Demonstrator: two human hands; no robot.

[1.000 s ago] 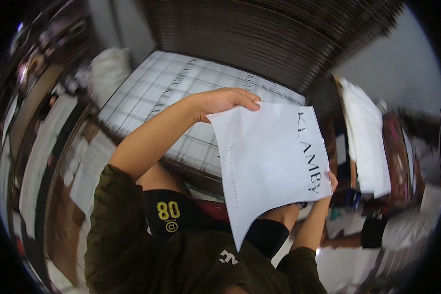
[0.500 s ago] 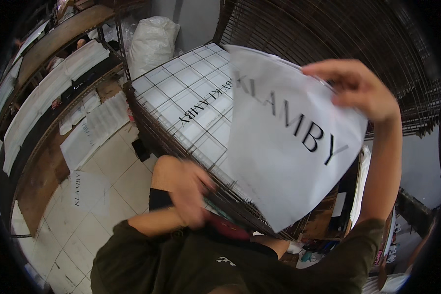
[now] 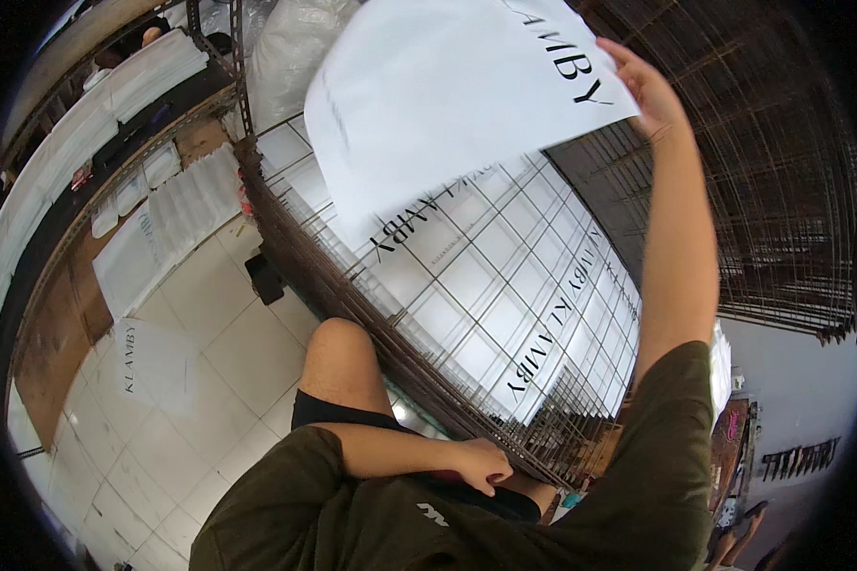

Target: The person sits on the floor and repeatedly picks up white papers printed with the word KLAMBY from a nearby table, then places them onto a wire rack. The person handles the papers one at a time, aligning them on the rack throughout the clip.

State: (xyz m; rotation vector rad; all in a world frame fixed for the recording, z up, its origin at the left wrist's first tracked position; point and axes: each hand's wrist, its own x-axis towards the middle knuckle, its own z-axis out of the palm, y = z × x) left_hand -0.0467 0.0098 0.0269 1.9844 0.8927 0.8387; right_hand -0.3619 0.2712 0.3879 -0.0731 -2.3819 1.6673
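Note:
My right hand, arm stretched up and away from me, grips the right edge of a thin white sheet with large black lettering. The sheet hangs bowed over the far part of a wire drying rack, its far edge running out of the picture. Beneath the rack's wire grid, more white lettered sheets lie flat. Low in front of my body, my left hand rests near my lap with curled fingers. Nothing shows in it.
Raised wire grids stand at the upper right. A shelf with stacked white sheets runs along the left. A lettered sheet lies on the tiled floor. A clear plastic sack stands behind the rack.
My right hand has carried the sheet up and to the left, uncovering the lettered sheets on the rack. My left hand has moved right and down toward my lap.

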